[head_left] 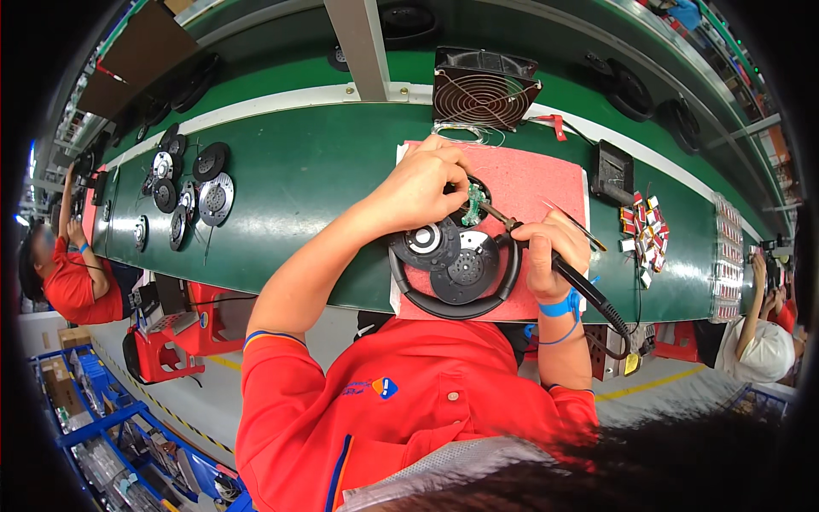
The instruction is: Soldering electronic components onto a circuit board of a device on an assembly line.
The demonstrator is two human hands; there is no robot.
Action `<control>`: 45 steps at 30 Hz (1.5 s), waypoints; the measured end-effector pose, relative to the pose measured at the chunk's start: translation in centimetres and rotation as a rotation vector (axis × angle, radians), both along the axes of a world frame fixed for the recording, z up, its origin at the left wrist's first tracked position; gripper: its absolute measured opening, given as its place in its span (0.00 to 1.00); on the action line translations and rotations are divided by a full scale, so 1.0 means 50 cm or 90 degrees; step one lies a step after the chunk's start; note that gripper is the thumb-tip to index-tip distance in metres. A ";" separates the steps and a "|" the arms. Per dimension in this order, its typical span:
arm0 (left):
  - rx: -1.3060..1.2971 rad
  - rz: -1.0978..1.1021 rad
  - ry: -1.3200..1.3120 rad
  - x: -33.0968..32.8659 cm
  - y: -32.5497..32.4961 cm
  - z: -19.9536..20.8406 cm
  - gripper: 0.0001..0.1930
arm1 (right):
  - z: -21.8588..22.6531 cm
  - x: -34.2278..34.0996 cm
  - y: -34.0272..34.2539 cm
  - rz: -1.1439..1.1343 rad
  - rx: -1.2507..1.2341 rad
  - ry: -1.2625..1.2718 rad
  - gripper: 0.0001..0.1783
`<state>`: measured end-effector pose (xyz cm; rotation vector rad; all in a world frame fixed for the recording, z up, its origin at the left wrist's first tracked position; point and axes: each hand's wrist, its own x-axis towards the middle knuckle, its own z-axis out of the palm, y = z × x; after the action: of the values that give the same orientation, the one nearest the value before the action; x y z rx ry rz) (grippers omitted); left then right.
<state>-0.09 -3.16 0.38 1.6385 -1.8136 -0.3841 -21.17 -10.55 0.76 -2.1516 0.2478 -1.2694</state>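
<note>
A pair of black over-ear headphones lies on the pink mat, its curved headband toward me. Two round speaker plates rest inside the band's curve. At the far earcup sits a small green circuit board. My left hand is closed at the board's left side, fingertips pinched together; what they hold is too small to make out. With my right hand I grip a soldering iron, its tip pointing left at the board. A thin pointed tool lies beside my right hand.
A black fan stands behind the mat, next to a bundle of thin wires. Right of it are a black tray and a pile of small red-and-white packs. Several round speaker plates lie left. Co-workers sit either side.
</note>
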 end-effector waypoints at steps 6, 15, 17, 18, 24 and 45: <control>0.040 -0.063 -0.012 0.009 -0.007 0.014 0.04 | 0.001 0.001 0.001 0.003 -0.001 0.016 0.07; 0.064 -0.080 -0.060 0.011 -0.010 0.016 0.05 | -0.004 0.008 0.005 0.001 -0.015 0.009 0.07; 0.062 -0.081 -0.067 0.010 -0.012 0.017 0.05 | -0.006 0.008 0.004 0.001 -0.014 0.011 0.07; 0.061 -0.081 -0.076 0.010 -0.011 0.018 0.05 | -0.007 0.008 0.003 0.003 -0.014 0.013 0.07; 0.051 -0.078 -0.091 0.008 -0.010 0.018 0.05 | -0.008 0.010 0.004 0.001 -0.023 0.025 0.07; 0.048 -0.075 -0.108 0.005 -0.008 0.020 0.04 | 0.003 -0.003 0.004 -0.003 -0.008 -0.001 0.11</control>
<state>0.16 -3.56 1.36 1.6627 -2.0517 -0.3786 -21.34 -10.37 0.92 -2.1615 0.2455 -1.2795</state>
